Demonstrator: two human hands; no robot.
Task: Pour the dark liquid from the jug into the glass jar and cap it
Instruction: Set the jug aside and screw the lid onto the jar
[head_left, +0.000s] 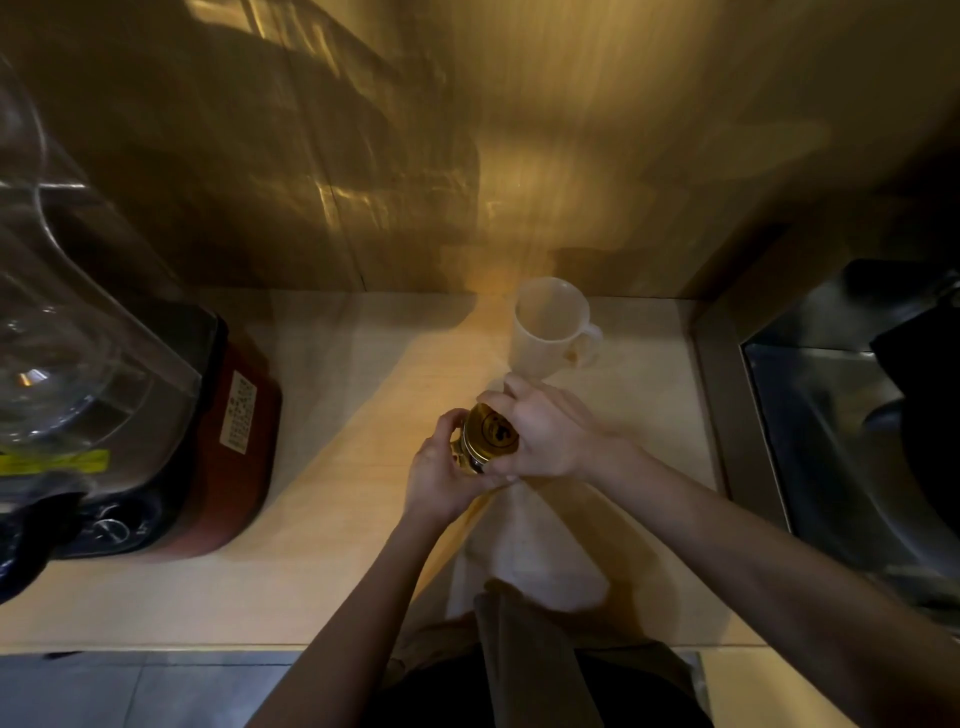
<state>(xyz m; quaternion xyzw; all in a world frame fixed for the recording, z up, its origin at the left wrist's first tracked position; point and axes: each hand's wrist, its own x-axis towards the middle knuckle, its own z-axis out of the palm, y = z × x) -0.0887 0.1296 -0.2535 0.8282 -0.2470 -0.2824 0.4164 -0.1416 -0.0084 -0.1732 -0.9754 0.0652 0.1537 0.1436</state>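
Observation:
A gold metal lid (493, 430) sits on top of the glass jar (466, 461), which is held just above the pale wooden counter (322, 519). My left hand (441, 475) wraps the jar's body from the left. From the right, my right hand (545, 431) curls its fingers over the lid's edge. Most of the jar is hidden by both hands, so its contents cannot be seen. A white jug (551, 326) with a handle stands upright behind the hands near the back wall.
A large blender (104, 364) with a clear pitcher and red base fills the left of the counter. A steel sink (841, 415) lies to the right. A light cloth (524, 551) lies on the counter below the hands.

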